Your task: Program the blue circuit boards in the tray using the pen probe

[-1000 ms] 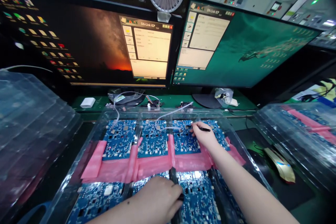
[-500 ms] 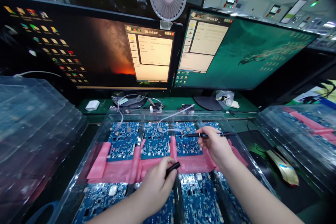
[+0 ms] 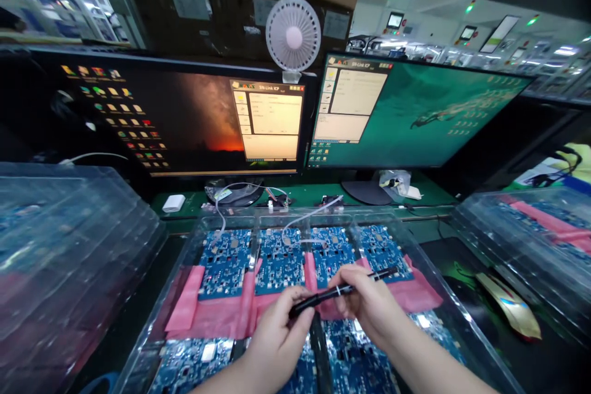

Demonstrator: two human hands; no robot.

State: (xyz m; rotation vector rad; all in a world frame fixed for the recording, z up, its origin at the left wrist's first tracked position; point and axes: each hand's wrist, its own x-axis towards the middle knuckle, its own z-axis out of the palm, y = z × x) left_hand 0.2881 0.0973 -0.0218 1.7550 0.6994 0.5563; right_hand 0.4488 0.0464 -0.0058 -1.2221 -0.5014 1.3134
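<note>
Lower centre: left hand point(image 3: 277, 335) and right hand point(image 3: 369, 305) both gripping black pen point(image 3: 341, 289), seemingly capping it; ends need aligning.

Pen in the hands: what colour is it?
Black. The pen shows best in the head view, held between left hand and right hand.

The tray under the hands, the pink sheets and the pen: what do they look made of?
Tray: clear, thin glossy plastic, since boards show through its walls. Pink sheets: soft plastic film, probably bags; they crease and look translucent. Pen, held by left hand and right hand: black, slightly shiny, likely plastic; could be metal.
</note>
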